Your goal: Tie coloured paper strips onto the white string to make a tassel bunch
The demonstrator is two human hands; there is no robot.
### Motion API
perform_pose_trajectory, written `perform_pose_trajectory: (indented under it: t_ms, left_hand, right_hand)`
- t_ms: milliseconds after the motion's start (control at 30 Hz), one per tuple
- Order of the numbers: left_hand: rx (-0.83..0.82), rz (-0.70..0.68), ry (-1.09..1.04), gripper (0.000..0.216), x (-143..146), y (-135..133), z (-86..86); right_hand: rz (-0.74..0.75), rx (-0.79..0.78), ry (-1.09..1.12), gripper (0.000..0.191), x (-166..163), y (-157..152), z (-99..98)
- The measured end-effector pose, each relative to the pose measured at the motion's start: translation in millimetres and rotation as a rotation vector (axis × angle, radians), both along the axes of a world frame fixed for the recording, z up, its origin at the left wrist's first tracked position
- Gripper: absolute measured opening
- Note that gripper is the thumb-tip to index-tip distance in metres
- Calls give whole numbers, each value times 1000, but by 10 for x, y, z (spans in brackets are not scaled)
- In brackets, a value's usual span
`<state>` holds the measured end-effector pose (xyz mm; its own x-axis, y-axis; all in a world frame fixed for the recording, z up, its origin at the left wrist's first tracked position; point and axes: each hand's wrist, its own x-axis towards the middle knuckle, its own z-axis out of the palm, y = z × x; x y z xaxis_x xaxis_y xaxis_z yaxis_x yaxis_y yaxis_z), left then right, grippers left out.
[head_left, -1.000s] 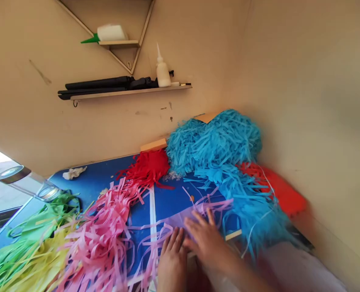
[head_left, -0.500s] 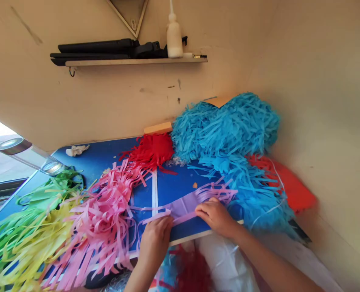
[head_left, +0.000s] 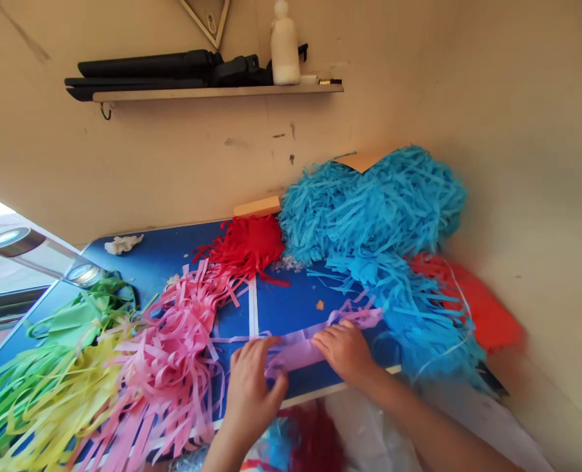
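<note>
A light purple fringed paper strip [head_left: 301,347] lies near the front edge of the blue table [head_left: 173,252]. My left hand [head_left: 254,387] rests on the strip's left end, fingers spread and thumb under its edge. My right hand [head_left: 345,351] presses down on the strip's right part with fingers curled over it. Pink fringed paper [head_left: 173,341] lies just left of my left hand. Blue fringed paper [head_left: 374,216] is heaped behind and to the right of my right hand.
Red fringe [head_left: 249,246], green fringe [head_left: 79,314] and yellow fringe [head_left: 50,400] lie across the table. An orange-red bundle [head_left: 482,314] sits by the right wall. A wall shelf [head_left: 212,92] holds black items and a white bottle [head_left: 284,42]. A glass jar [head_left: 40,255] lies at left.
The view has tilted down. My hands have gathered the purple strip, and its fringed right end is pulled in closer; my left hand's fingers have spread wider.
</note>
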<state>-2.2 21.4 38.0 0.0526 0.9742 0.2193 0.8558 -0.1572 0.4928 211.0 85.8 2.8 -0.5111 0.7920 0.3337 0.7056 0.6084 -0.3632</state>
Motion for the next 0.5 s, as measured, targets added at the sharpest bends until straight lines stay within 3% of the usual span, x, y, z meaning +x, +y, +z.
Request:
perform_pose_trajectory:
  t_ms: [100, 200, 500]
  left_hand:
    - [-109, -47, -4, 35, 79, 44, -43]
    - [-217, -25, 59, 11, 133, 136, -112]
    - [-222, 50, 145, 18, 123, 239, -146]
  right_hand:
    - [-18, 43, 108, 33, 44, -78, -79]
    - [-32, -16, 153, 39, 77, -85, -93]
    - [-149, -166, 125, 32, 53, 17, -4]
